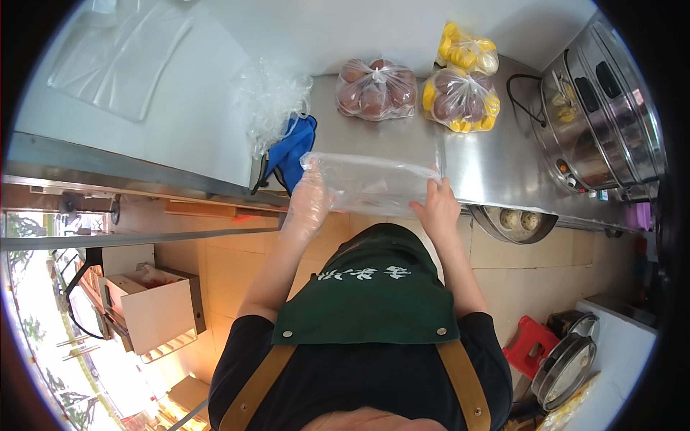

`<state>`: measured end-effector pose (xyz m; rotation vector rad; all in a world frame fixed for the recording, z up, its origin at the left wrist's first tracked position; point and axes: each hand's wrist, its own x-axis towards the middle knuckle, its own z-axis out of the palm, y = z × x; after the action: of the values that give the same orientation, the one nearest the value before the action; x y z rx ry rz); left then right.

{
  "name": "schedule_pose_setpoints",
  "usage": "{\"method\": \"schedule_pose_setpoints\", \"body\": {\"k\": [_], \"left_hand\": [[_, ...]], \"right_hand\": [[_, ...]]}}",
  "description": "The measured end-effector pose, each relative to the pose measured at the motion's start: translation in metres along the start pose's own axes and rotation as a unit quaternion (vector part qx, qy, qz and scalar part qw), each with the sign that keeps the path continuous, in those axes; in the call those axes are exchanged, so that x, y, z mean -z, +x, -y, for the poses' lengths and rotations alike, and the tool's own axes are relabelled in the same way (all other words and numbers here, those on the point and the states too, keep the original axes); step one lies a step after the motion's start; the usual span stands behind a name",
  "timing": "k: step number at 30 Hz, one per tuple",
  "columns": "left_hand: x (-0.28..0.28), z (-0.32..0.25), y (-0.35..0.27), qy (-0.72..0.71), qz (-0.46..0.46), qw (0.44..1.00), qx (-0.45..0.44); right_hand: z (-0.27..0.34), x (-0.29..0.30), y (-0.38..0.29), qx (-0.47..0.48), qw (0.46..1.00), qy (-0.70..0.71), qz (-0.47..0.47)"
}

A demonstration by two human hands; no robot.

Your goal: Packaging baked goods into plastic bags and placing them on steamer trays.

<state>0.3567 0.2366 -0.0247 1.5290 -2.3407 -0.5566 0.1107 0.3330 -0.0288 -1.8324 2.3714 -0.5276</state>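
A clear plastic bag [377, 186] is stretched sideways between my two hands, in front of the steel counter's edge. My left hand [308, 202], in a thin clear plastic glove, grips its left end. The bare fingers of my right hand [439, 203] hold its right upper corner. No contents are plain inside the bag. Beyond it on the counter [385, 137] stands a knotted clear bag of brown round buns [376, 90]. To its right is a second knotted bag, with brown and yellow pieces [463, 99]. Behind that one sits a bag of yellow pieces [468, 48].
Crumpled clear plastic [272, 102] and a blue cloth item with black edging [294, 151] lie left of the counter. Flat plastic bags [121, 59] rest on the white surface. At right are a tiered steel steamer [593, 118] and, below the counter edge, a round metal pan [493, 223].
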Motion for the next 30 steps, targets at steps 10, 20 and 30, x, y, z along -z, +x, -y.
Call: {"method": "schedule_pose_setpoints", "body": {"k": [10, 20, 30], "left_hand": [[-0.008, -0.006, 0.014, 0.064, -0.038, 0.995, -0.064], [-0.018, -0.061, 0.048, -0.027, -0.063, 0.993, -0.096], [-0.048, -0.079, 0.084, -0.365, 0.046, 0.874, 0.316]], "right_hand": [[-0.018, -0.014, -0.006, -0.059, 0.988, 0.141, 0.0], [-0.066, -0.028, 0.022, 0.023, 0.978, 0.182, -0.098], [-0.11, 0.003, 0.049, -0.064, 0.993, 0.037, 0.087]]}}
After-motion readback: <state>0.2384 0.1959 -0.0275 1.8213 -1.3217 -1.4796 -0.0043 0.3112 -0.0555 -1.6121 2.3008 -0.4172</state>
